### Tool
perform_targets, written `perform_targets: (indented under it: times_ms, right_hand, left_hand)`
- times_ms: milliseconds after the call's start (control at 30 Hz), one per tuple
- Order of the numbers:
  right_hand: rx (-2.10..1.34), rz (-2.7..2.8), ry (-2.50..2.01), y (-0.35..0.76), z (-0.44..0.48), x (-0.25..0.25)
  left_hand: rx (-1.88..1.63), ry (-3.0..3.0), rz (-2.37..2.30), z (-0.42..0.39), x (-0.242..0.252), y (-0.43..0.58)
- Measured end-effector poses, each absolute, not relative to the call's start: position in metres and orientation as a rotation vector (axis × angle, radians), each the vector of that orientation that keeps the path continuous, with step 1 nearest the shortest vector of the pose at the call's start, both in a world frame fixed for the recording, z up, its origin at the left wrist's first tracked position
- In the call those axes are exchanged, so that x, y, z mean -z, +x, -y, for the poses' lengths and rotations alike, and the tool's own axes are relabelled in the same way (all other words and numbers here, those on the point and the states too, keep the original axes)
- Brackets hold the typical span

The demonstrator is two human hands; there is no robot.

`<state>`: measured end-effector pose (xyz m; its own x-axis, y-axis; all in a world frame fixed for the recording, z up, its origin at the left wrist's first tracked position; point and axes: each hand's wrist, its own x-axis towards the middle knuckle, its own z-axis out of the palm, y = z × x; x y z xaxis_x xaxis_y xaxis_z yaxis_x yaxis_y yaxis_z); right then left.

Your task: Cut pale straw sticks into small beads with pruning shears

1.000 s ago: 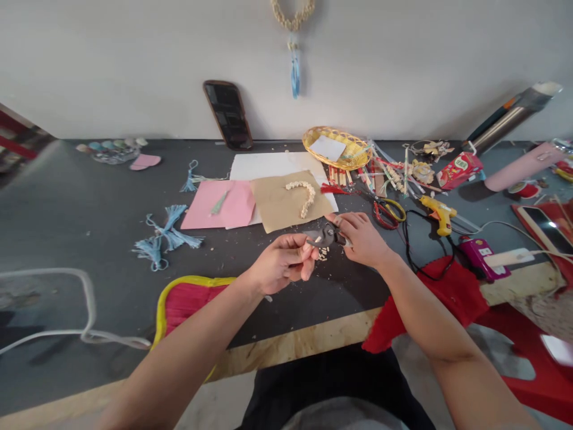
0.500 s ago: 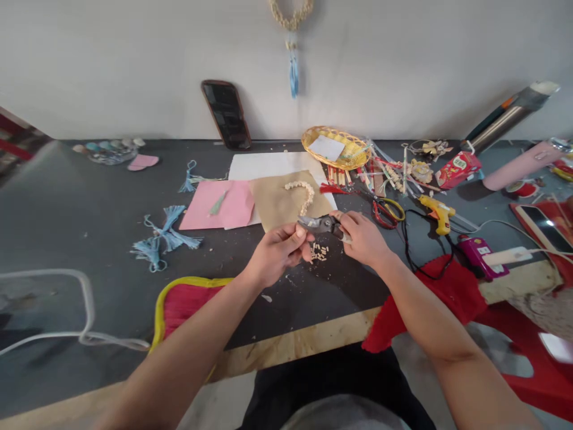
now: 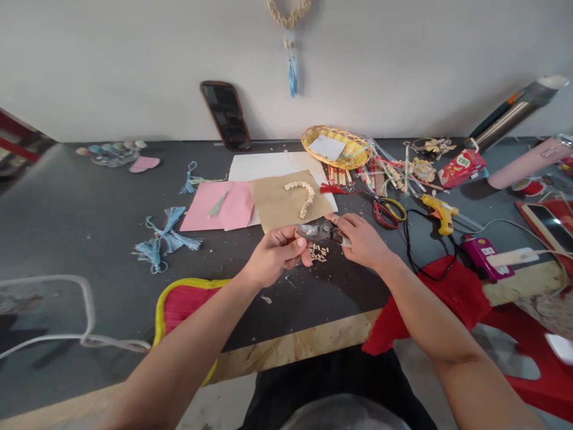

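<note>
Cutters (image 3: 319, 230) are up over the dark table (image 3: 89, 227), just past the red cushion (image 3: 183, 298) w/ yellow rim at the near edge. Right hand (image 3: 362, 239) is wrapped round the handles, fingers curled tight. Left hand (image 3: 273, 257) meets the blade end w/ thumb and forefinger pinched together, other fingers tucked under. Whatever's in that pinch is too small to tell from here, and I can't tell if the blades are apart or closed.

Directly under the blades lies a little heap of cut bits (image 3: 319, 253), pale, short, approx. the same length. IMO doing this well means:
- hold the work low over that heap so offcuts drop in one spot, not fly
- fingertips back from the blade line, esp. the left thumb
- squeeze steady w/ the whole right hand rather than snap
- cut square so each bit matches the rest

Just beyond, brown paper (image 3: 282, 209) carries a hook-shaped beaded curve (image 3: 303, 194). To its right are red-handled scissors (image 3: 388, 212) and a yellow glue gun (image 3: 441, 212) w/ cord. They're near enough that an elbow swing could prob. snag the cord, so the right forearm is best held in. Farther back sits a woven basket (image 3: 335, 149), then a phone (image 3: 226, 114) leaning on the wall.
</note>
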<state>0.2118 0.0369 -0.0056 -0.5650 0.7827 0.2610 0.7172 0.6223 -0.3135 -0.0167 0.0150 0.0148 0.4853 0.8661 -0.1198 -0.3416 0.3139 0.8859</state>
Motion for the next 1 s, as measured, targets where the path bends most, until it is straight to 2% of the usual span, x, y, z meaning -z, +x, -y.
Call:
perform_targets:
  times_ms: [267, 400, 667, 800, 1000]
  right_hand:
    - [-0.183, 2.461, -1.254, 0.212, -0.035, 0.002]
    - [-0.138, 2.496, -1.133, 0.217, -0.039, 0.006]
    - [-0.239, 2.485, -1.042, 0.215, -0.038, 0.006]
    - [-0.300, 2.485, -1.245, 0.212, -0.036, 0.003]
    - [-0.098, 2.427, -1.420, 0.209, -0.037, 0.008]
  left_hand:
    - [-0.832, 0.737, -0.636, -0.013, -0.019, -0.015]
    - [-0.739, 0.722, -0.572, -0.011, -0.018, -0.015]
    - [-0.634, 0.651, -0.466, -0.012, -0.016, -0.020]
    - [-0.771, 0.689, -0.618, -0.013, -0.016, -0.015]
    - [-1.158, 1.088, -1.029, -0.011, -0.008, -0.005]
